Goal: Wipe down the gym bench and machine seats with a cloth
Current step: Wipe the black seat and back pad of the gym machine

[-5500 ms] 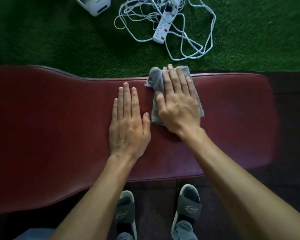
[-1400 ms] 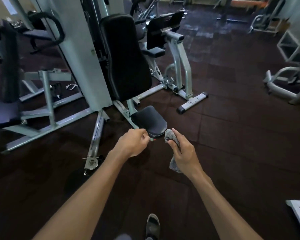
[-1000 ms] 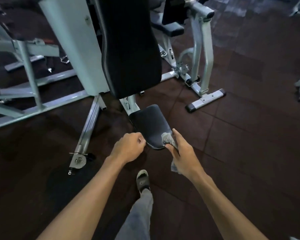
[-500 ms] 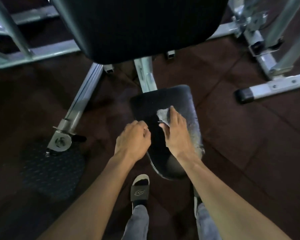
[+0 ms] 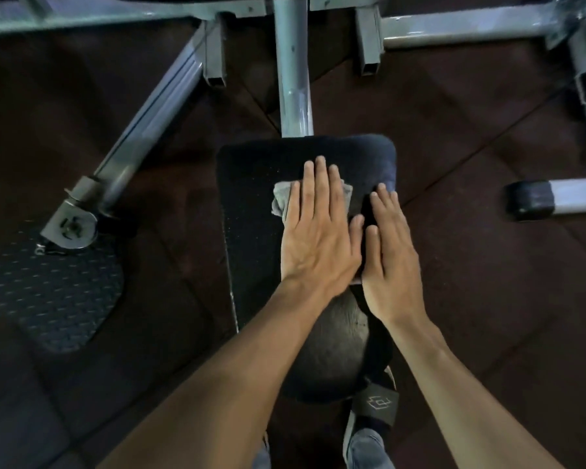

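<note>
Single head-worn view, steeply downward, close over the seat [image 5: 251,170]

bare forearms [image 5: 224,384], no sleeves. grey trousers [image 5: 369,448]. dark slide sandal [image 5: 376,402], strap marked with a pale geometric outline logo.

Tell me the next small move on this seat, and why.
Probably slide the left hand and the grey cloth under it leftward: the cloth lies near the middle of the black seat pad, the pad's left strip is uncovered, and the right hand rests flat alongside.
</note>
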